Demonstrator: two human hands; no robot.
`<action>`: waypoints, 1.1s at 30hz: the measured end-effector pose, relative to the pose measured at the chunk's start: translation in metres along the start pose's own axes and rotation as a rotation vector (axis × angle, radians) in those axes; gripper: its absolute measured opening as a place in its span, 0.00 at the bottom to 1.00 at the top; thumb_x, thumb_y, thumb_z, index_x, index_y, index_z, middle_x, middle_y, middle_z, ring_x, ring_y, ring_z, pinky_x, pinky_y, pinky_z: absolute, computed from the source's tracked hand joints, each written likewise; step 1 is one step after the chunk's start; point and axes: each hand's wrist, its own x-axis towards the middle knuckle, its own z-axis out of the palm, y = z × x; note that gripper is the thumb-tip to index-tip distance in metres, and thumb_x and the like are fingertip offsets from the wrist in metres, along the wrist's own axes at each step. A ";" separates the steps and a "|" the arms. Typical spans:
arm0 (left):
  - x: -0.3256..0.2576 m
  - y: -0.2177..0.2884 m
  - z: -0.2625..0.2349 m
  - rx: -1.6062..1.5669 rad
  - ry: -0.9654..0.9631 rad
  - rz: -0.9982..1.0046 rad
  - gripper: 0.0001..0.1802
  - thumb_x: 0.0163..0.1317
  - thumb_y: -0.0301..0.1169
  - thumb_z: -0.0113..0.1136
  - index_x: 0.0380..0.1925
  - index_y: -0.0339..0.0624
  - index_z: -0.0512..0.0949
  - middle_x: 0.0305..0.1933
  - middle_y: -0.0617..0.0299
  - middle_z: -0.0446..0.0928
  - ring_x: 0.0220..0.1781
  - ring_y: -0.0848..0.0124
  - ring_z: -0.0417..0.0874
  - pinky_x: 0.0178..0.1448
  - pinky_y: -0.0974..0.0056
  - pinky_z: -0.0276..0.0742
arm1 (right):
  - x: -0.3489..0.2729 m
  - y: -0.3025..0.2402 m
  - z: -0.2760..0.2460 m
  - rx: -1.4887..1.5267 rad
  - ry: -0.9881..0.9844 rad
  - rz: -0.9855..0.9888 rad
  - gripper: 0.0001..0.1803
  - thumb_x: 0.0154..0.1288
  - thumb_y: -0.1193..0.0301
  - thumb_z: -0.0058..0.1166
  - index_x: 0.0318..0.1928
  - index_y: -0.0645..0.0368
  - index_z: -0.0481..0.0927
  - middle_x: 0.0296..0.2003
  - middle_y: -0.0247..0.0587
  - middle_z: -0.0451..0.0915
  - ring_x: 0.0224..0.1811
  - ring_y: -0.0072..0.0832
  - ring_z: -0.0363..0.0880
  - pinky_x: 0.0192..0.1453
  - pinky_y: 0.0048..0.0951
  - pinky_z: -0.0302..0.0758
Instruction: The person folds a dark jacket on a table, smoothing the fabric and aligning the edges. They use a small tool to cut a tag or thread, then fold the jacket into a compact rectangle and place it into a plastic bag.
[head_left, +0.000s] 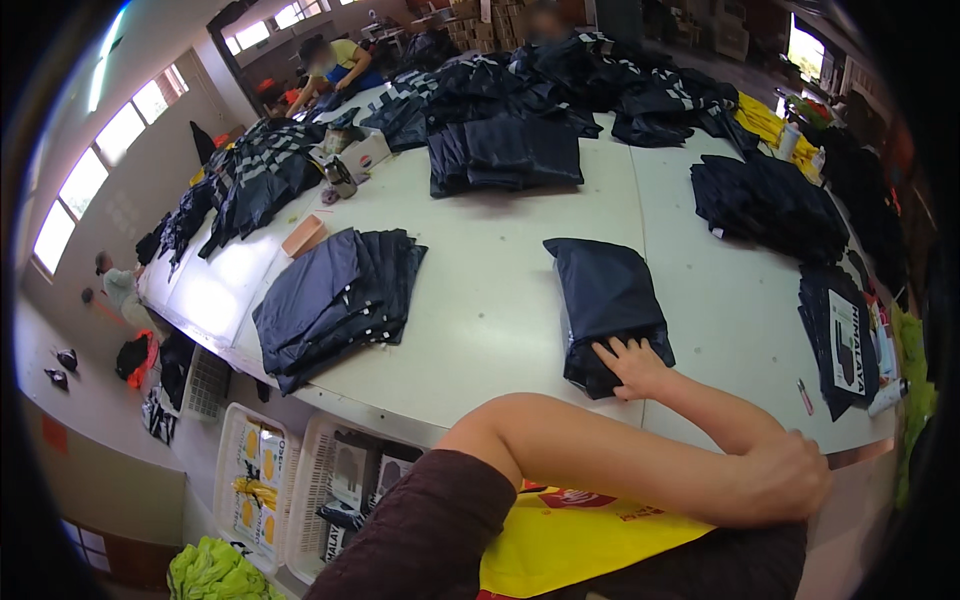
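Note:
My left forearm reaches across my body to the right, and my left hand (785, 478) is closed beside my right elbow. What its fingers hold, if anything, is hidden. With fingers spread, my right hand (637, 368) lies on the near end of a dark navy folded garment bundle (608, 290). The bundle sits on the white table (490, 290), and clear plastic shows along its left edge. Below my arms a yellow apron (580, 545) covers my front.
Stacks of folded dark garments stand at the left (340, 300), back (505, 155) and right (765, 205). Printed dark bags (840, 340) and a pink cutter (805, 397) lie at the right edge. White baskets (300, 490) stand below the table's front edge. A co-worker (340, 70) leans over the far end.

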 end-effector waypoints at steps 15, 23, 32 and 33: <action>-0.125 -0.176 0.012 0.138 0.296 -0.308 0.17 0.42 0.26 0.63 0.37 0.41 0.77 0.35 0.55 0.77 0.40 0.56 0.78 0.43 0.56 0.74 | 0.026 0.000 0.010 0.126 0.305 0.476 0.10 0.61 0.70 0.44 0.39 0.61 0.74 0.37 0.52 0.75 0.42 0.49 0.73 0.50 0.43 0.70; -0.191 -0.270 0.066 0.479 0.237 -0.857 0.12 0.50 0.23 0.53 0.36 0.42 0.70 0.35 0.56 0.72 0.42 0.57 0.76 0.40 0.59 0.74 | 0.034 0.030 0.017 0.266 0.317 0.208 0.14 0.56 0.78 0.44 0.44 0.66 0.71 0.40 0.51 0.74 0.46 0.45 0.71 0.54 0.39 0.67; -0.191 -0.293 0.064 0.460 0.379 -0.697 0.05 0.51 0.23 0.52 0.28 0.43 0.68 0.27 0.58 0.70 0.31 0.59 0.75 0.32 0.59 0.73 | 0.094 0.075 0.049 0.206 0.412 0.228 0.10 0.59 0.66 0.47 0.33 0.53 0.82 0.38 0.46 0.83 0.42 0.38 0.81 0.44 0.40 0.76; -0.186 -0.292 0.058 0.500 0.403 -0.660 0.04 0.51 0.23 0.52 0.27 0.43 0.69 0.27 0.58 0.69 0.31 0.59 0.75 0.32 0.59 0.73 | 0.100 0.080 0.052 0.193 0.458 0.218 0.10 0.59 0.66 0.47 0.33 0.53 0.82 0.38 0.45 0.83 0.42 0.38 0.81 0.44 0.40 0.76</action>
